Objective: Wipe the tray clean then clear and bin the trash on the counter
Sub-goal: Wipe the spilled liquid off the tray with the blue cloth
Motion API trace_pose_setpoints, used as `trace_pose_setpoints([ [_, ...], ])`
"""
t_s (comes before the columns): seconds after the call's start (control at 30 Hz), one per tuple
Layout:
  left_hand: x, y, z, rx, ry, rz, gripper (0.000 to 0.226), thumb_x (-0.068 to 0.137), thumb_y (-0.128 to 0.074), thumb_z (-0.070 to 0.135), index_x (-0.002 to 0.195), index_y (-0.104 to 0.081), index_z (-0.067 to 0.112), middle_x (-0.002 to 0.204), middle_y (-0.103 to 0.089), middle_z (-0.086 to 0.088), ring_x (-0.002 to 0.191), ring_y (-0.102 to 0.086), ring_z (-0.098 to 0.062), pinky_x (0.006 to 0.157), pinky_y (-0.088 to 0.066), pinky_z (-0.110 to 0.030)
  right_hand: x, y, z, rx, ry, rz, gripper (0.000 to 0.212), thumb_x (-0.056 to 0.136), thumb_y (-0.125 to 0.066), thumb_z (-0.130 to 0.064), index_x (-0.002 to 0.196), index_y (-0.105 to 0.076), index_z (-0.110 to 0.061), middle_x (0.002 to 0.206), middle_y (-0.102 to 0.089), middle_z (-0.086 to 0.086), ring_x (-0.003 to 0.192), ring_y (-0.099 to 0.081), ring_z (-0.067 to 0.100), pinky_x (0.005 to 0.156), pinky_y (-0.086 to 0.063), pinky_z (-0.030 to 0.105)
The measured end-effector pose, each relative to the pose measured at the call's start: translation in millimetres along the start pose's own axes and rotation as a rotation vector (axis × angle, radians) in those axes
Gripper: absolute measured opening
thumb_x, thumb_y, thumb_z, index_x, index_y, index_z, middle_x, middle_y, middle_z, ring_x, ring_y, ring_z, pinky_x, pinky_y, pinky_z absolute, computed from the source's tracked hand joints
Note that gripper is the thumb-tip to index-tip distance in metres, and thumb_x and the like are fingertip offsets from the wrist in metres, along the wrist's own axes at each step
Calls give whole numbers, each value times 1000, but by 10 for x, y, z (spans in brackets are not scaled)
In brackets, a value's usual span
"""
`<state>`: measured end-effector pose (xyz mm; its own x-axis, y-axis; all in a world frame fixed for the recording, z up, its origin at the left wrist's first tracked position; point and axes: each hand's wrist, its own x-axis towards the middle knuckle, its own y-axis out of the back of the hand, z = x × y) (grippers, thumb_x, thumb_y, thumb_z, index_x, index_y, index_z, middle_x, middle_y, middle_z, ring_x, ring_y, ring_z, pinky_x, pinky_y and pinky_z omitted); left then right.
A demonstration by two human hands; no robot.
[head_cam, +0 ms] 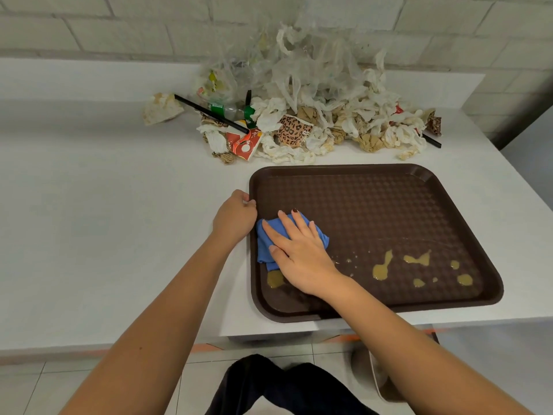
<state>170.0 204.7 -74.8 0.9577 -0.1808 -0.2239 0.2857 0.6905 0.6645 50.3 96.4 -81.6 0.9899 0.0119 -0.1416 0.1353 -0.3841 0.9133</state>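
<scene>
Seen at the near edge of a white desk (119, 235): a grey round bin (363, 369) on the tiled floor just below that edge, partly hidden by the right forearm. Above it, a dark brown rectangular plastic tray (374, 205) with a textured bed, lying at the desk's near edge toward the right side. Pressed flat on a crumpled blue cloth (264, 250) in the tray's near-left part, the right hand (299, 253), fingers straight and spread. Clamped on the tray's left rim, the left hand (236, 218), fingers curled over the lip. Along the tray's near side, right of the cloth, yellowish-brown sauce splashes (381, 269), and one more just beside the cloth's near edge. Just beyond the tray's far rim, a heap of crumpled white napkins and clear plastic bags (299, 85), with a leopard-print paper cup (291, 130), a red paper cup (244, 143), a black straw (209, 112) and a green-labelled plastic bottle (227, 109), piled toward the far edge against a pale brick wall (119, 25).
</scene>
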Motion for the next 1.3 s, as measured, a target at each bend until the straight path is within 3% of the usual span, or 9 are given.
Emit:
trace_pose_setpoints([
  [0.47,-16,-62,11,-43,-16,109,31,97,-45,26,118,-55,5,114,-62,-15,104,-58,-27,76,-39,-27,-269,-27,-74,8,50,-26,50,102,-26,-33,150,-13,-37,160,0,-4,145,16,18,112,19,37],
  [0.67,-24,-85,-19,-61,-24,124,32,98,-44,27,118,-54,5,113,-63,-15,102,-59,-26,76,-40,-26,-460,-112,-114,-17,63,-45,67,85,0,-50,150,-8,-37,160,5,-4,145,19,19,111,20,38],
  [0.97,-84,-168,-22,3,-80,204,35,100,-40,28,121,-54,4,116,-63,-16,104,-60,-29,77,-41,-27,-634,-104,-81,-37,120,-51,59,92,-11,-45,150,-13,-36,160,2,-3,145,17,17,113,17,39],
  [1.17,-153,-264,-8,133,-105,320,37,102,-32,28,109,-60,4,97,-67,-16,87,-63,-29,65,-39,-30,-638,-51,12,-50,180,-81,57,95,-9,-57,149,-16,-38,160,4,-3,143,20,13,116,15,38],
  [1.3,-193,-316,7,205,-72,322,39,102,-29,29,113,-59,6,100,-67,-14,91,-63,-29,66,-40,-31,-614,-22,80,-74,250,-108,56,94,-18,-50,148,-17,-38,160,4,-1,138,23,10,112,19,36],
])
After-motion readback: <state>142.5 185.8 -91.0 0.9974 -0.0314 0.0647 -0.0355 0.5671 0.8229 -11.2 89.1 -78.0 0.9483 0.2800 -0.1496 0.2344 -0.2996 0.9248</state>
